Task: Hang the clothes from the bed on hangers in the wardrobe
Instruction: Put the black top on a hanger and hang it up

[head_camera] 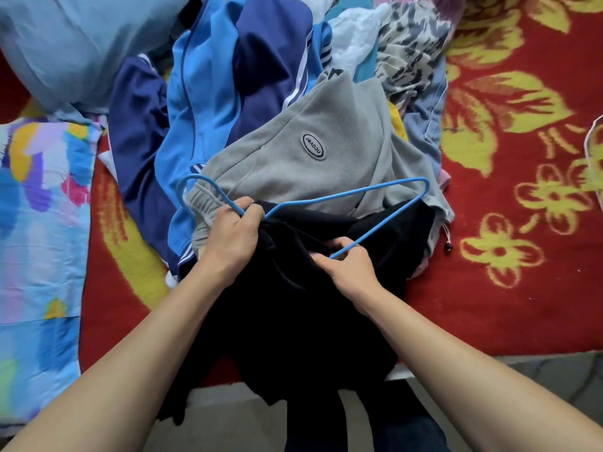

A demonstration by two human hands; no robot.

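Note:
A blue wire hanger [385, 187] lies over a black garment [293, 314] that hangs off the bed's front edge. My left hand [235, 239] grips the hanger at its neck, just below the hook, together with a fold of the black cloth. My right hand [349, 265] pinches the hanger's lower bar against the black garment. Behind them lies a pile of clothes: grey sweatpants [326, 148] with an oval patch, a blue and navy tracksuit [228, 93], and patterned pieces [411, 50]. No wardrobe is in view.
The bed carries a red blanket with yellow flowers [522, 158]. A colourful patterned sheet [39, 223] lies at the left, a pale blue pillow [65, 44] at the top left. Grey floor [228, 412] shows below the bed edge.

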